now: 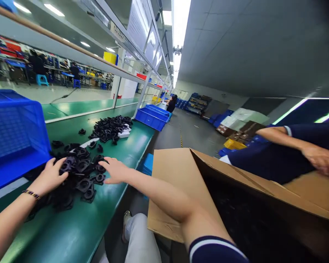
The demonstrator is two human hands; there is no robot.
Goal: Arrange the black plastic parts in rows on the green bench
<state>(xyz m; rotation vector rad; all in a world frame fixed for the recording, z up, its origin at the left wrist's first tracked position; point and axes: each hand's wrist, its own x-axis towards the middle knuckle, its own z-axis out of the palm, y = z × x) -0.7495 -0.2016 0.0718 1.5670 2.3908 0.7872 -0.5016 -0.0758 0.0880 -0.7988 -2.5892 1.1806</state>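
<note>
A pile of small black plastic parts with round openings (82,166) lies on the green tabletop (68,237). My left hand (49,177), with a dark beaded bracelet at the wrist, rests against the pile's left side, its fingers spread. From the right, my right hand (115,171) reaches to the pile's other edge, thumb and fingers apart, close to several parts. Neither hand has closed on a part. Just left of the pile, a blue plastic crate (16,128) lies tipped with its opening toward the parts.
Farther along the table sit a second black heap (109,128) and blue bins (152,117). A large open cardboard box (175,168) stands at my right, under my forearm. Beyond it, a co-worker's hand (322,157) is over cardboard. A metal shelf frame (145,87) rises behind the table.
</note>
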